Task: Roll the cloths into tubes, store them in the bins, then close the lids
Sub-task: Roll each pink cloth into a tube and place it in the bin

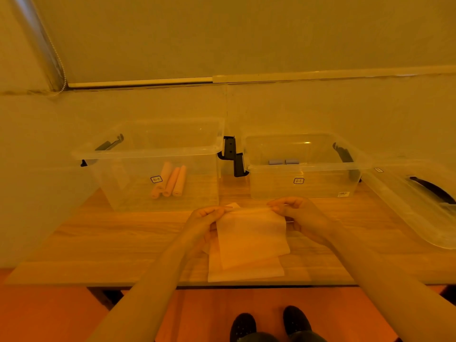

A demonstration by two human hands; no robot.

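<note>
You hold the top cloth (251, 235) by its far edge, lifted off the stack of cloths (246, 272) that lies on the wooden table (98, 238) near its front edge. Your left hand (204, 218) pinches the far left corner, fingers curled together over the fabric with the thumb beneath; your right hand (296, 211) pinches the far right corner the same way, knuckles up, fingertips clamped on the edge. Both forearms reach in from 7 and 5 o'clock, converging on the cloth, wrists nearly level.

From the cloth, at 11 o'clock, stands the larger clear bin (148, 154), lid off, with three rolled orange cloths (170, 180) lying side by side on its floor. At 1 o'clock stands the smaller clear bin (306, 166), also uncovered, holding two rolled blue-grey cloths (283, 161) at its back. Black latches (233, 156) hang between the two bins. At 3 o'clock a clear lid (419, 206) with a black handle lies on the table, just beside the smaller bin. Your dark shoes (271, 322) show on the orange floor at 6 o'clock.
</note>
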